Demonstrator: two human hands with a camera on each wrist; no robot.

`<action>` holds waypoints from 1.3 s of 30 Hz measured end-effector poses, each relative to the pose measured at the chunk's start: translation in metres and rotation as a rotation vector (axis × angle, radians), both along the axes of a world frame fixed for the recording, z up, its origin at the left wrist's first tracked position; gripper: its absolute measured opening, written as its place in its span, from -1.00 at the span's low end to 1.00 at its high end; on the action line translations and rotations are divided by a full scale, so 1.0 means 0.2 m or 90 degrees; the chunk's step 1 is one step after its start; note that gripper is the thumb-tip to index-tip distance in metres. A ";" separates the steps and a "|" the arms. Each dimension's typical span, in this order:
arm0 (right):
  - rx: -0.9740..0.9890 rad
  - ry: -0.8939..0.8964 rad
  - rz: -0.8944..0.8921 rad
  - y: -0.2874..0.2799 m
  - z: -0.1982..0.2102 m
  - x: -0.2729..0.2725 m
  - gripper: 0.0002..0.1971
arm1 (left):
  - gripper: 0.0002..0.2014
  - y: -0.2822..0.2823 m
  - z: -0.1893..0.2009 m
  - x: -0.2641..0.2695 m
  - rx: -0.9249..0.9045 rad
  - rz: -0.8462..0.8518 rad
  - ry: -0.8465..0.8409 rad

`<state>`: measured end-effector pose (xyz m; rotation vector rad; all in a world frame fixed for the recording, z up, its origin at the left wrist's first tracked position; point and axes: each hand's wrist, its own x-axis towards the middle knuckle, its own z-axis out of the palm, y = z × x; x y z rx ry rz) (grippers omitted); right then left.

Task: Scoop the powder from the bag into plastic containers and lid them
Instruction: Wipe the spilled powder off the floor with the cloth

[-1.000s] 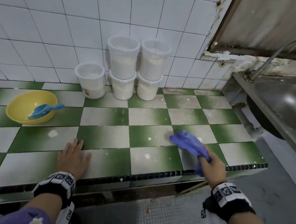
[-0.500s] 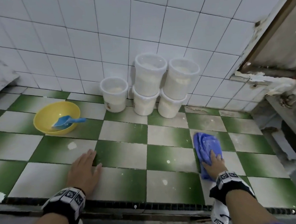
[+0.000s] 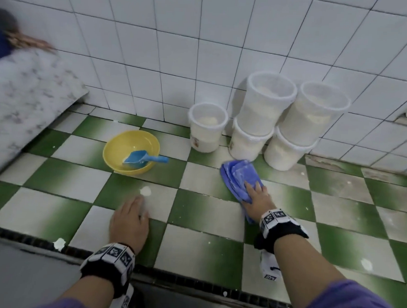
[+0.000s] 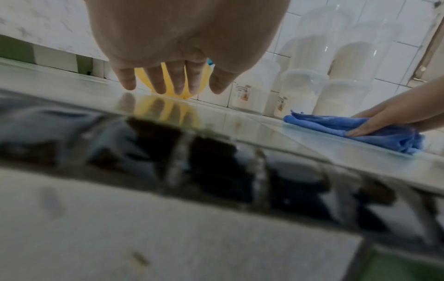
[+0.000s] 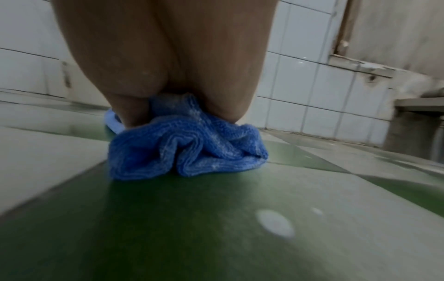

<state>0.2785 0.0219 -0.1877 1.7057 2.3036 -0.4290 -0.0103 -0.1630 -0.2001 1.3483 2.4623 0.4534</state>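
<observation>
Several lidded plastic containers of white powder stand against the tiled wall: a single one (image 3: 207, 128) and two stacks of two (image 3: 262, 114) (image 3: 306, 126). To their left, a yellow bowl (image 3: 131, 151) holds a blue scoop (image 3: 142, 158). My right hand (image 3: 258, 197) presses flat, fingers straight, on a folded blue cloth (image 3: 240, 177) just in front of the stacks. The cloth (image 5: 187, 150) bunches under my palm in the right wrist view. My left hand (image 3: 129, 220) lies flat on the green-and-white checkered counter (image 3: 203, 249) near its front edge and holds nothing. No powder bag is in view.
Small white powder spills dot the counter (image 3: 145, 190) (image 3: 58, 243) (image 3: 366, 263). A marbled grey slab (image 3: 22, 100) slopes over the counter's left end. Black trim (image 3: 189, 288) marks the counter's front edge.
My right hand has slid the blue cloth leftward and back across the counter, up to the containers. The left hand stays flat on the counter. The view has swung left.
</observation>
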 end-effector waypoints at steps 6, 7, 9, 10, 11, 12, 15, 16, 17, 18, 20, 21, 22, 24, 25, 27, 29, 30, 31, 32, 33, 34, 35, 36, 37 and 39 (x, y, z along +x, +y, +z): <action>-0.053 0.029 0.129 -0.07 0.03 -0.27 -0.35 | -0.53 -0.08 0.00 -0.10 0.023 0.012 -0.008; -0.056 0.045 0.149 -0.09 0.03 -0.32 -0.35 | -0.53 -0.10 -0.01 -0.12 0.029 0.015 -0.015; -0.059 0.074 0.173 -0.15 0.04 -0.38 -0.35 | -0.54 -0.13 -0.01 -0.14 0.047 0.020 -0.028; -0.058 0.084 0.184 -0.18 0.04 -0.41 -0.34 | -0.55 -0.14 -0.01 -0.15 0.055 0.023 -0.034; -0.058 0.098 0.197 -0.22 0.04 -0.43 -0.33 | -0.55 -0.15 -0.02 -0.16 0.060 0.025 -0.039; -0.061 0.111 0.211 -0.26 0.04 -0.45 -0.33 | -0.55 -0.16 -0.02 -0.16 0.063 0.024 -0.043; -0.076 0.125 0.266 -0.42 0.04 -0.49 -0.36 | -0.56 -0.18 -0.03 -0.18 0.074 0.019 -0.049; -0.080 0.123 0.288 -0.47 0.05 -0.50 -0.36 | -0.57 -0.19 -0.03 -0.18 0.075 0.019 -0.053; -0.082 0.122 0.306 -0.53 0.06 -0.50 -0.37 | -0.57 -0.20 -0.03 -0.18 0.076 0.020 -0.056; -0.076 0.127 0.317 -0.59 0.07 -0.50 -0.38 | -0.57 -0.21 -0.03 -0.18 0.076 0.020 -0.057; -0.063 0.151 0.340 -0.72 0.07 -0.47 -0.41 | -0.57 -0.22 -0.02 -0.18 0.077 0.017 -0.059; -0.060 0.165 0.351 -0.79 0.07 -0.46 -0.41 | -0.57 -0.22 -0.02 -0.18 0.077 0.015 -0.059; -0.053 0.181 0.361 -0.85 0.05 -0.44 -0.41 | -0.58 -0.22 -0.02 -0.19 0.077 0.013 -0.059; -0.003 0.198 0.395 -0.96 0.02 -0.40 -0.42 | -0.57 -0.23 -0.01 -0.21 0.080 0.012 -0.064; 0.002 0.203 0.407 -1.01 0.01 -0.37 -0.46 | -0.57 -0.23 -0.01 -0.22 0.079 0.011 -0.067; -0.006 0.172 0.434 -1.07 0.02 -0.33 -0.51 | -0.56 -0.25 0.00 -0.24 0.084 0.004 -0.075; -0.022 0.167 0.409 -1.11 0.04 -0.28 -0.44 | -0.56 -0.26 0.01 -0.26 0.089 0.002 -0.081; -0.020 0.202 0.371 -1.11 0.08 -0.26 -0.44 | -0.55 -0.26 0.03 -0.27 0.089 0.003 -0.080; 0.002 0.252 0.322 -1.10 0.12 -0.24 -0.46 | -0.55 -0.26 0.05 -0.28 0.089 0.004 -0.077; 0.030 0.304 0.279 -1.06 0.14 -0.22 -0.46 | -0.55 -0.27 0.06 -0.30 0.090 0.006 -0.072; 0.055 0.350 0.229 -1.01 0.18 -0.21 -0.44 | -0.55 -0.27 0.07 -0.31 0.090 0.008 -0.069; 0.099 0.390 0.149 -0.95 0.20 -0.19 -0.44 | -0.55 -0.27 0.08 -0.33 0.089 0.008 -0.069; 0.122 0.418 0.063 -0.88 0.24 -0.17 -0.46 | -0.55 -0.27 0.08 -0.34 0.088 0.008 -0.071; 0.146 0.432 -0.013 -0.81 0.27 -0.16 -0.48 | -0.55 -0.27 0.08 -0.35 0.086 0.007 -0.075; 0.153 0.439 -0.078 -0.73 0.29 -0.15 -0.50 | -0.56 -0.28 0.08 -0.35 0.082 0.006 -0.078; 0.118 0.408 -0.113 -0.58 0.28 -0.14 -0.46 | -0.56 -0.27 0.07 -0.36 0.077 0.007 -0.082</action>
